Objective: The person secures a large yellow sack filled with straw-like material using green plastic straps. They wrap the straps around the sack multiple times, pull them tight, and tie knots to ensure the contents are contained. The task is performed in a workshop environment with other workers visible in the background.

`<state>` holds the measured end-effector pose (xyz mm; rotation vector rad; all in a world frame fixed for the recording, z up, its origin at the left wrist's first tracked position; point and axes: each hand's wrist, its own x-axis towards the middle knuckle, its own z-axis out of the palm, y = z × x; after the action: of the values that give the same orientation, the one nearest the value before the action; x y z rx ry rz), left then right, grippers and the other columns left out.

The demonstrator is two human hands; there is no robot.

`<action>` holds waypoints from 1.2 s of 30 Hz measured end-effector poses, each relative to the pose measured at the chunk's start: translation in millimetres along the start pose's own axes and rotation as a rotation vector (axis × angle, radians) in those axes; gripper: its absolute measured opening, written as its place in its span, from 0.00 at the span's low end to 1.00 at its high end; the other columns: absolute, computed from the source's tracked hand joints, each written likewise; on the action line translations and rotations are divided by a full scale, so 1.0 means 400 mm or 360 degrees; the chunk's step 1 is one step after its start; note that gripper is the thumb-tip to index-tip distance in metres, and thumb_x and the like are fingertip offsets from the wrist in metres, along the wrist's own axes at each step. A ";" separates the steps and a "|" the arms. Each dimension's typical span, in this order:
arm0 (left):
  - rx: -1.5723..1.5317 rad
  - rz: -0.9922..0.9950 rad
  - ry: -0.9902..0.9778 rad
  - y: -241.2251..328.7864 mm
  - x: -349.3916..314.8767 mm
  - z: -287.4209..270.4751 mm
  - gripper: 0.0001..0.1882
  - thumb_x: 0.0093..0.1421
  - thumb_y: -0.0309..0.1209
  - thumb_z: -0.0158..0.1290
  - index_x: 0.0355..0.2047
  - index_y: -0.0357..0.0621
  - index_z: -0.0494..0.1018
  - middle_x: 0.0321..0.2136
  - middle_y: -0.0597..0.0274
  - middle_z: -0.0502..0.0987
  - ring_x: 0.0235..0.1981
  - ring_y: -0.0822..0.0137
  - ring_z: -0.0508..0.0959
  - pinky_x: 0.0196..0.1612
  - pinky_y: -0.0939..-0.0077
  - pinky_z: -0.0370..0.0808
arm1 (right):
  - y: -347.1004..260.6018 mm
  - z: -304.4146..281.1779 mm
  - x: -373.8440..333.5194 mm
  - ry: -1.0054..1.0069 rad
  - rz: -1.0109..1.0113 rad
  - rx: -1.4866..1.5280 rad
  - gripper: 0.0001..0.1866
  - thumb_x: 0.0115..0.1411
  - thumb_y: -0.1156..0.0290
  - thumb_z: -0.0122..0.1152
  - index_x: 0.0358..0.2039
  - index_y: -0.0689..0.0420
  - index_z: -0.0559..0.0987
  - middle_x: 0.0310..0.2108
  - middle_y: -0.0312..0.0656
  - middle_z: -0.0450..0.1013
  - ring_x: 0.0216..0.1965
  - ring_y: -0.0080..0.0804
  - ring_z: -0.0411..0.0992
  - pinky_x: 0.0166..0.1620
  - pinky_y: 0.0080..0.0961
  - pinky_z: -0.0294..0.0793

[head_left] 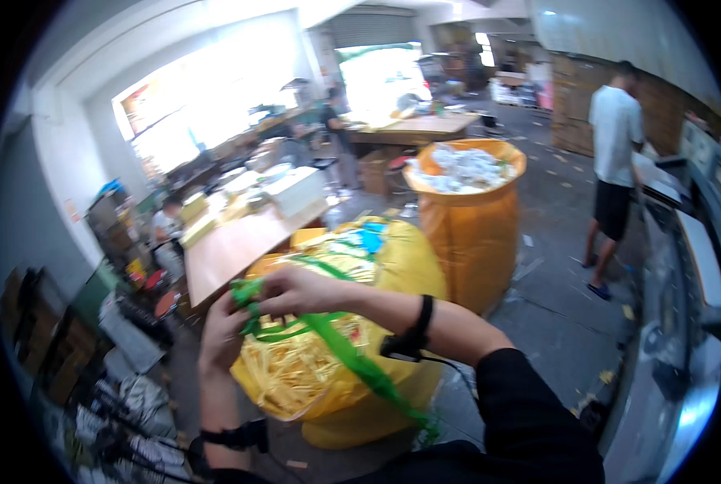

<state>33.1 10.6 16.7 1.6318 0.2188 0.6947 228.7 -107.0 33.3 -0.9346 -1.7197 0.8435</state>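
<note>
left hand (225, 329) clamped on green strap (328, 339) at yellow sack (401, 266) mouth | right hand (300, 289) pinching same strap above sack | strap tail down sack front | orange bin (469, 226) behind sack | worktop (231, 246) left of sack

we cannot see the fingertips of our left hand (225, 329); they are tucked behind the green strap (328, 339) and our right hand (300, 292). the strap's lower end blurs out near our dark sleeve (530, 419). the yellow bag (352, 339) has its base hidden by our arms. the clutter on the far table (239, 242) is too small to tell.
</note>
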 end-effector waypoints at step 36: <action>-0.0795 0.0104 0.0265 -0.070 0.154 -0.072 0.09 0.70 0.37 0.49 0.40 0.45 0.73 0.28 0.68 0.77 0.37 0.72 0.79 0.45 0.78 0.76 | 0.044 0.069 -0.010 0.0501 -0.0146 -0.1396 0.17 0.52 0.59 0.61 0.30 0.63 0.76 0.30 0.55 0.76 0.33 0.52 0.77 0.38 0.45 0.76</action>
<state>73.3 72.0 10.1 1.1092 0.1001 0.8583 207.0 -105.4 8.3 -1.4433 -1.8282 -0.1754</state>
